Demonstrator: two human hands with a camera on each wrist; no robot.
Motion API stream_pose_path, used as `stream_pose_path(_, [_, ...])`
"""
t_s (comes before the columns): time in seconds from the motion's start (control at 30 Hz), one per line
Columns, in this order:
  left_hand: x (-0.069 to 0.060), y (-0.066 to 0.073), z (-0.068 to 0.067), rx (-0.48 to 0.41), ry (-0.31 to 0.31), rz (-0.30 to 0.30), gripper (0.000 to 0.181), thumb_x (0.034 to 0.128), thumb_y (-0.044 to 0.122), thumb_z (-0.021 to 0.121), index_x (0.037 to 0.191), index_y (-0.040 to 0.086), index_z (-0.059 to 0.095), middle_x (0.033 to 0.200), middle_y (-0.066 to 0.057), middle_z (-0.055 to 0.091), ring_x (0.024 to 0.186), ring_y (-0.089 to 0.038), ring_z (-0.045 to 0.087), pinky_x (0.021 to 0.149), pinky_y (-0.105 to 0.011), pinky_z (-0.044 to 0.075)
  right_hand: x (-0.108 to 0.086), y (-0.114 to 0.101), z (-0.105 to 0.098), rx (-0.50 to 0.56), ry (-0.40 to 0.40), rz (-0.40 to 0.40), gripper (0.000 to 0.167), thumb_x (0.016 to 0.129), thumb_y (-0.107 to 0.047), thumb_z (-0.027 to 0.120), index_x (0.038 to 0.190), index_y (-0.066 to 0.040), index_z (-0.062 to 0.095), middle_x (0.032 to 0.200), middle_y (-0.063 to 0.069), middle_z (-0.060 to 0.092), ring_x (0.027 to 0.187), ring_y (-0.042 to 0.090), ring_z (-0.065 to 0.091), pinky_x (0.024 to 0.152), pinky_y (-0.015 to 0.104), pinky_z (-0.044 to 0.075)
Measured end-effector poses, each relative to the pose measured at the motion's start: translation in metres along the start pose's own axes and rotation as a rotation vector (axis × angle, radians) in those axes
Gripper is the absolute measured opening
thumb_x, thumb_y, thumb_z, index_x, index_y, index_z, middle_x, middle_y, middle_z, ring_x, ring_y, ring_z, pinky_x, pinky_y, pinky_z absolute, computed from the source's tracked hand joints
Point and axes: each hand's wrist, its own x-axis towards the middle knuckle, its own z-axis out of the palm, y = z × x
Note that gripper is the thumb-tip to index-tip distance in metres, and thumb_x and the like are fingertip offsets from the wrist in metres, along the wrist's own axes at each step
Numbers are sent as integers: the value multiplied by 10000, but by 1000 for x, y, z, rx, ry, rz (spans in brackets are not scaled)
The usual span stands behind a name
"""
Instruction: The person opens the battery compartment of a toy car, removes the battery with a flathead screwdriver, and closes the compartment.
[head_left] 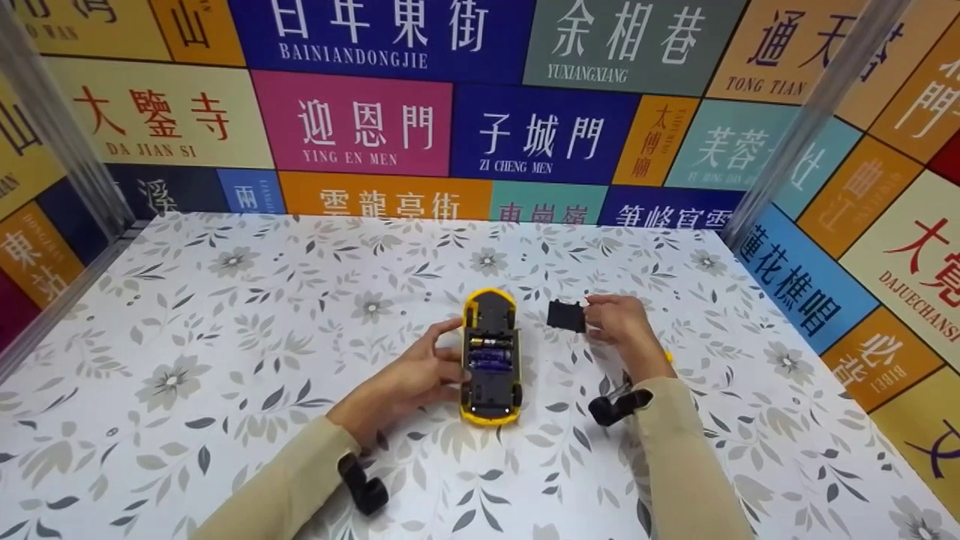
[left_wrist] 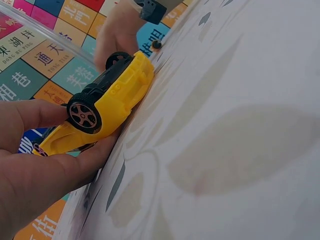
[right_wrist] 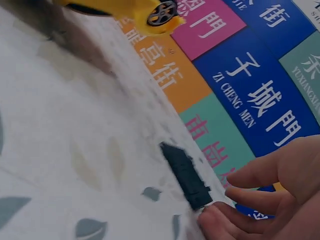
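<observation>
A yellow toy car (head_left: 490, 405) lies upside down, black underside up, near the middle of the table. Its battery compartment is uncovered, with purple batteries (head_left: 491, 358) inside. My left hand (head_left: 420, 375) holds the car by its left side; in the left wrist view the thumb and fingers are around one end of the yellow body (left_wrist: 117, 102). To the right of the car is a black battery cover (head_left: 566, 316) with small tabs. My right hand (head_left: 619, 322) has its fingertips at the cover's right edge. The right wrist view shows a gap between these fingers beside the cover (right_wrist: 185, 175).
A white table (head_left: 300, 262) with a grey leaf and flower pattern spreads under everything. Behind it stands a wall of coloured name panels (head_left: 352, 124), with clear edges at both corners. A small yellow thing (head_left: 669, 357) shows beside the right wrist, mostly hidden.
</observation>
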Motion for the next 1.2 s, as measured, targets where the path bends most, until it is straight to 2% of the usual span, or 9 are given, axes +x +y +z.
stream_pose_path(0.17, [2,0,2,16,-7,-2,918,809,-186,512,1571,177,153,1095,-117,565,948,-243,631,847,-415,591,-16,-16,-17,-1,-49,-40,536,1001,-121,530,1508,-3,402,1502,205,465,1266,273,533,1072,337,511])
stream_pose_path(0.27, [3,1,3,24,-5,-3,915,811,-183,515,1572,180,158,1150,-145,583,954,-248,639,848,-420,592,-28,-27,-28,-39,-72,-92,537,1015,-171,534,1511,-12,401,1551,196,428,1383,325,464,1147,401,455])
stream_pose_path(0.37, [3,1,2,13,-2,0,918,809,-192,508,1570,188,163,1145,-144,583,952,-251,642,850,-425,595,-42,-38,-41,-129,-85,-136,543,1026,-248,540,1506,-26,417,1549,193,435,1388,339,473,1130,410,472])
stream_pose_path(0.5, [2,2,2,10,-4,6,915,811,-188,508,1568,193,162,1098,-110,574,924,-233,634,823,-410,589,-60,-47,-62,-250,-74,-161,565,1026,-342,547,1503,-63,429,1524,163,466,1338,322,515,1023,316,550])
stream_pose_path(0.63, [1,1,1,16,3,1,912,814,-184,514,1568,191,165,1093,-103,560,930,-233,629,822,-404,586,-72,-42,-81,-359,-53,-187,571,1022,-397,543,1488,-80,454,1489,171,498,1307,324,535,890,190,570])
stream_pose_path(0.7, [0,0,1,11,2,-5,917,809,-187,517,1568,193,170,1074,-94,542,938,-235,624,832,-407,587,-75,-34,-90,-408,-54,-189,567,1020,-417,540,1475,-85,474,1473,184,513,1302,334,534,884,191,569])
stream_pose_path(0.87, [0,-1,0,-1,-8,-10,923,806,-187,517,1568,198,168,1068,-88,530,955,-236,620,854,-415,587,-69,-12,-106,-471,-100,-156,591,1009,-447,551,1462,-72,490,1467,215,515,1298,356,530,919,258,581])
stream_pose_path(1.0, [-1,-1,-1,9,-13,-4,919,813,-184,513,1572,189,154,1130,-124,566,985,-249,635,882,-434,588,-57,2,-112,-447,-119,-114,627,1005,-438,562,1479,-40,459,1485,234,491,1285,343,551,907,263,593])
stream_pose_path(1.2, [-1,0,-1,15,-11,-7,915,818,-175,515,1570,201,155,1179,-145,564,1010,-261,636,875,-431,588,-40,16,-114,-409,-106,-10,665,994,-422,592,1485,-7,424,1502,250,467,1285,346,565,882,268,604])
